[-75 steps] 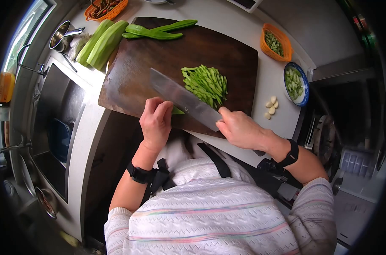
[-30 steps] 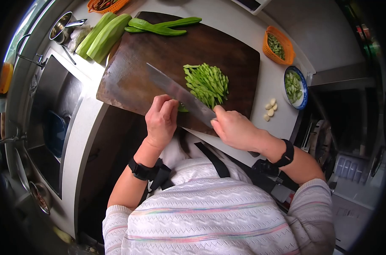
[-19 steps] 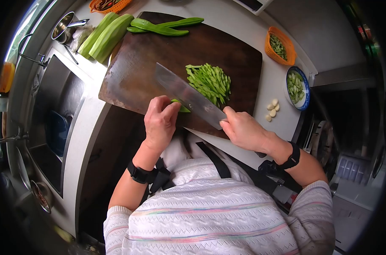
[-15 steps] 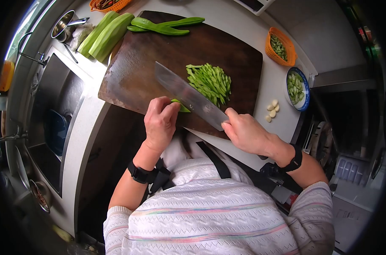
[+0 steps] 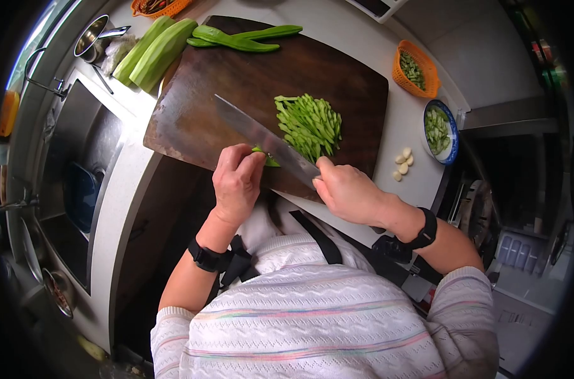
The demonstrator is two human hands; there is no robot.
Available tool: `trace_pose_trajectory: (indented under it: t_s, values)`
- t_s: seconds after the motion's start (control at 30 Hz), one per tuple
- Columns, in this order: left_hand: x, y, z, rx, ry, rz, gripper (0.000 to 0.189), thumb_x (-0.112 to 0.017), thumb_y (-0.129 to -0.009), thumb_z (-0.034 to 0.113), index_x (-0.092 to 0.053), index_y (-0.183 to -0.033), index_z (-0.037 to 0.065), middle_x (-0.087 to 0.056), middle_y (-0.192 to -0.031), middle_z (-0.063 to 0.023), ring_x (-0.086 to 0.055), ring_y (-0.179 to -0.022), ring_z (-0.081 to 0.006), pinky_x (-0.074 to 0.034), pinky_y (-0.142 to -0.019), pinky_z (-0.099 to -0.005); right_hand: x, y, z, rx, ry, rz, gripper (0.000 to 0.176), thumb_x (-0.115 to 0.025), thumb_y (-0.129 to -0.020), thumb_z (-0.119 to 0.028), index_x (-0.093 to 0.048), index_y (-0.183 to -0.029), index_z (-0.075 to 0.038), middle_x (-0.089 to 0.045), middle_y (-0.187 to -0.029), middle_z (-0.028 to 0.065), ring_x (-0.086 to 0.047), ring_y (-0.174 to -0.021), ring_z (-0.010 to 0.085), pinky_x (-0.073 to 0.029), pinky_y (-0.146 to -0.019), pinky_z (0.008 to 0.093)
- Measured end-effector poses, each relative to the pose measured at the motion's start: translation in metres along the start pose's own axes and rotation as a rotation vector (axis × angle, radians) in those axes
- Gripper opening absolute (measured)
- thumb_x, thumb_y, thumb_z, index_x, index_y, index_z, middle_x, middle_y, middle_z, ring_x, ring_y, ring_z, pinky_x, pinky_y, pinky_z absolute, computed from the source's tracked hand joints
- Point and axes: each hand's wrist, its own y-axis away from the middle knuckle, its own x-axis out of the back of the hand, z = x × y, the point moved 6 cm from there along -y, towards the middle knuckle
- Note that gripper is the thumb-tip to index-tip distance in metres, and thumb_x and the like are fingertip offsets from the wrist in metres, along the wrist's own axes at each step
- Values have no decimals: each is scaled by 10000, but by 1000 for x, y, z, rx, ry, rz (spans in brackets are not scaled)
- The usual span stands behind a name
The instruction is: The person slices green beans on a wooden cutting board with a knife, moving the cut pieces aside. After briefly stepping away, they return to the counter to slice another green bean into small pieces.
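Observation:
My right hand (image 5: 350, 192) is wrapped round the handle of a broad knife (image 5: 262, 134), whose blade points up and left over the dark wooden board (image 5: 236, 82). At the board's near edge, my left hand (image 5: 238, 180) pinches a small green pepper piece (image 5: 271, 162). The blade lies right beside that piece and partly over it. Right of the blade is a pile of sliced green pepper (image 5: 309, 125). Whole long green peppers (image 5: 239, 41) lie at the board's far edge.
Peeled gourds (image 5: 164, 54) rest left of the board, near a metal pot (image 5: 91, 38) and the sink (image 5: 101, 136). On the right are an orange basket (image 5: 413, 71), a blue-rimmed bowl (image 5: 453, 136) and several garlic cloves (image 5: 403, 165). Another orange basket (image 5: 161, 9) stands at the back.
My right hand and the knife have moved left, and the blade is now closer to my left hand, over the pepper piece. My left hand has barely moved.

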Motion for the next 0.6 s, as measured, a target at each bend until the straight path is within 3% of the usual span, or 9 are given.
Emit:
trace_pose_trajectory:
  t_s: [0.27, 0.33, 0.6]
  values:
    - [1, 0, -2, -4, -2, 3, 164, -714, -723, -36, -656, -854, 43, -577, -866, -82, -588, -739, -245, -486, -608, -319, 7, 17, 7, 12, -8, -1, 178, -496, -916, -131, -418, -877, 25, -593, -667, 250, -602, -678, 447, -472, -622, 523]
    - [1, 1, -3, 4, 4, 5, 166, -712, -723, -36, -657, -858, 45, -578, -867, -83, -589, -742, -245, -486, -609, -319, 10, 20, 3, 29, -7, 17, 203, -519, -914, -123, -404, -892, 42, -564, -655, 259, -579, -656, 456, -444, -556, 485]
    - [2, 0, -2, 17, 4, 3, 167, -711, -719, -37, -659, -856, 43, -579, -869, -84, -592, -748, -249, -487, -616, -322, 13, 22, 3, 23, -4, 0, 199, -520, -917, -127, -400, -908, 32, -561, -646, 252, -579, -650, 453, -441, -552, 485]
